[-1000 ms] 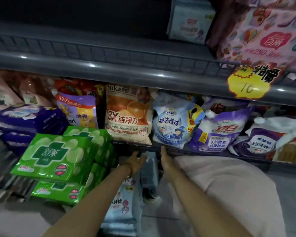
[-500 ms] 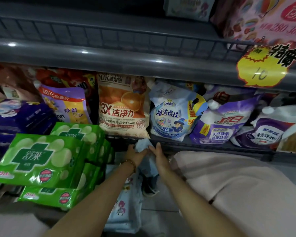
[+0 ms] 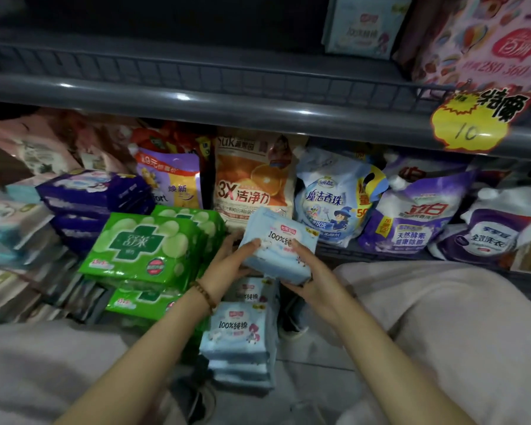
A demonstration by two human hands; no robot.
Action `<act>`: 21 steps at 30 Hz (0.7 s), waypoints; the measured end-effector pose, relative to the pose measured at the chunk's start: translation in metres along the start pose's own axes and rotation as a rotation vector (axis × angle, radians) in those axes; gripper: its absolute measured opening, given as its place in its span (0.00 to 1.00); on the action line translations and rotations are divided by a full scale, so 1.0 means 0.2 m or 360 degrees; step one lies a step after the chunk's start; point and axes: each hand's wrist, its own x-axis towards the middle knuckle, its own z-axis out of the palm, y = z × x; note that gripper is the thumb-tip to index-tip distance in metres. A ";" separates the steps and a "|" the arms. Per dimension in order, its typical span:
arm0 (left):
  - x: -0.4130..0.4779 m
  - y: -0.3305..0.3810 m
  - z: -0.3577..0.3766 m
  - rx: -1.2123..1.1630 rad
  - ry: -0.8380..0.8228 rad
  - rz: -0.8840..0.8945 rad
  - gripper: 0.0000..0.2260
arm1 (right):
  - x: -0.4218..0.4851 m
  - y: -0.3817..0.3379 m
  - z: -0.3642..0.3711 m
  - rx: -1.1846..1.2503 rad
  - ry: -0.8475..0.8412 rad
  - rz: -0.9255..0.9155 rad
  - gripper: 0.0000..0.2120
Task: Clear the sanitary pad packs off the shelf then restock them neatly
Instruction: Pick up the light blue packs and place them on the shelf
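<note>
Nearest, a floor stack of light blue pad packs is sitting between the knees. Just past it, both hands are gripping a held pack of the same kind, tilted in the air: left hand curling round its left edge, right hand pinching the lower right corner. Green packs are piling up just left, detergent pouches are standing behind, and the grey shelf is running above.

Both hands, left and right, hold pale blue pad pack above blue pack stack.
</note>
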 end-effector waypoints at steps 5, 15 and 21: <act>-0.23 -0.06 -0.14 0.0390 -0.0122 -0.0159 0.13 | -0.17 0.13 0.01 -0.0031 -0.0119 0.0122 0.12; -0.32 -0.36 -0.27 0.0703 -0.0074 -0.0495 0.58 | -0.26 0.40 0.06 -0.0362 0.0020 0.0244 0.28; -0.16 -0.60 -0.35 0.0489 0.0130 -0.0663 0.55 | -0.27 0.39 0.09 -0.0356 -0.0069 0.0343 0.30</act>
